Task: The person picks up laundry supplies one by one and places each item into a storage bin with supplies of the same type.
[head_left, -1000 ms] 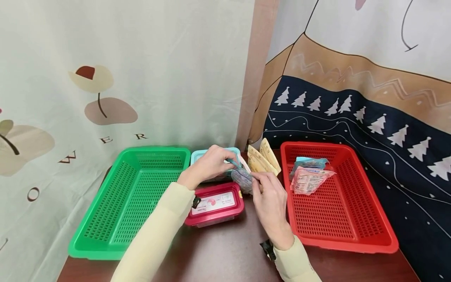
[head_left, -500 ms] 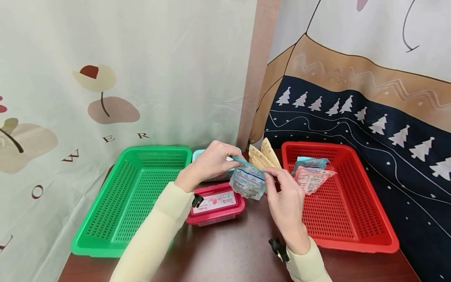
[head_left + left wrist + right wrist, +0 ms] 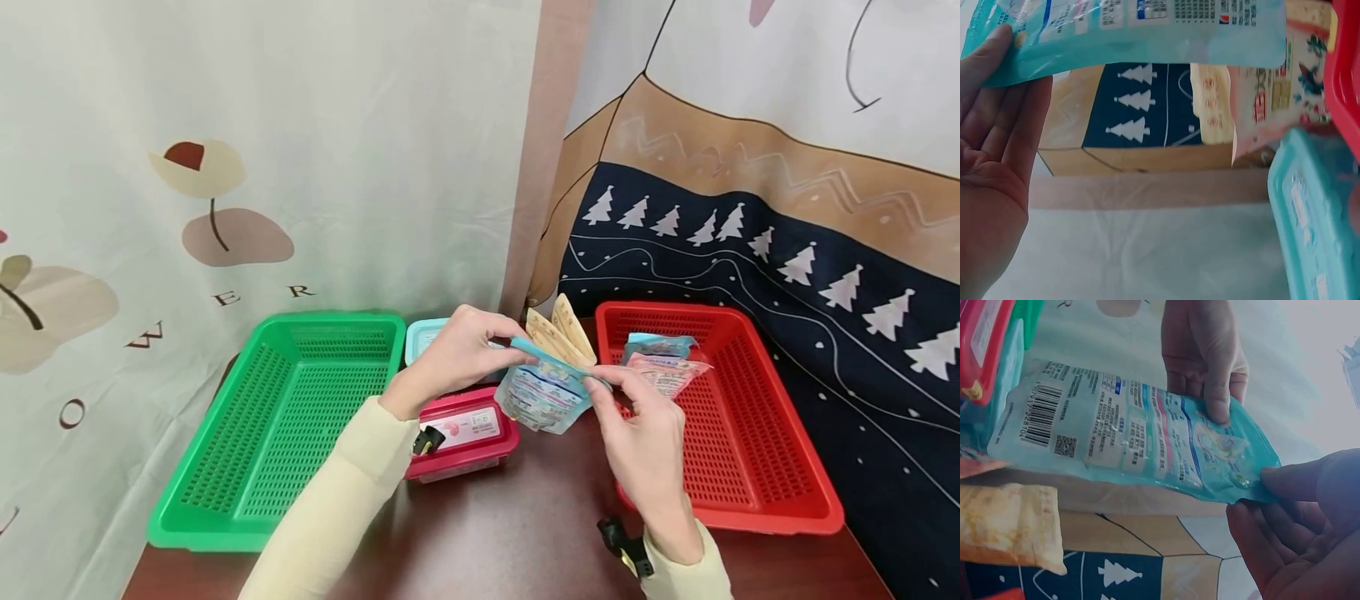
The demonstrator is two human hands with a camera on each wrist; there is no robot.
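A flat teal pouch (image 3: 546, 396) with printed text and a barcode (image 3: 1041, 415) on its face hangs between both hands, above the table. At its upper left corner, the left hand (image 3: 468, 352) pinches the edge between thumb and fingers. The right hand (image 3: 645, 437) pinches the other upper corner, thumb on the printed side, as the right wrist view shows. In the left wrist view the pouch's lower part stretches away from the left fingers. Its body partly overlaps the crimson lidded box (image 3: 457, 433) in the head view.
A green basket (image 3: 288, 442) stands left, a red basket (image 3: 720, 458) right. In the red one lie a blue pouch (image 3: 660, 344) and a pink pouch (image 3: 667, 375). Cream packets (image 3: 573, 329) stand behind the hands, beside a light-blue lidded box (image 3: 422, 336). A pink packet (image 3: 1272, 94) shows too.
The pouch has come up and forward from among the boxes and packets, and its printed face now turns toward the head camera. Both hands shifted right, the right one further.
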